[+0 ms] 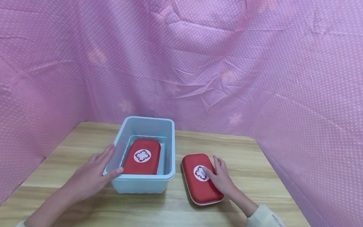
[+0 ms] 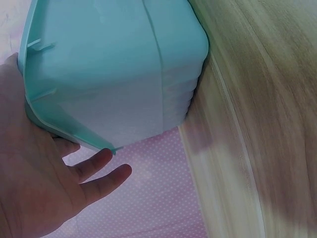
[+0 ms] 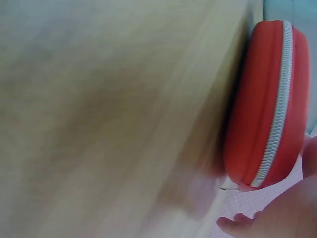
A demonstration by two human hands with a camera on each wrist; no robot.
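Observation:
A pale blue plastic bin (image 1: 139, 184) stands on the table, and inside it lies a red zippered first-aid case (image 1: 150, 167) with a white cross emblem. My left hand (image 1: 90, 176) rests at the bin's left side, thumb over the front corner of the rim and fingers along the outer wall. The left wrist view shows those fingers (image 2: 101, 186) fairly straight beside the rim. A second red first-aid case (image 1: 198, 189) lies tilted to the right of the bin. My right hand (image 1: 222, 179) has its thumb on the emblem, fingers loosely extended past its right edge.
The wood-grain table (image 1: 249, 176) carries both the bin and the loose case. A pink dotted cloth (image 1: 198, 78) hangs behind the table and along both sides. A silver zipper (image 3: 277, 114) runs round the loose case.

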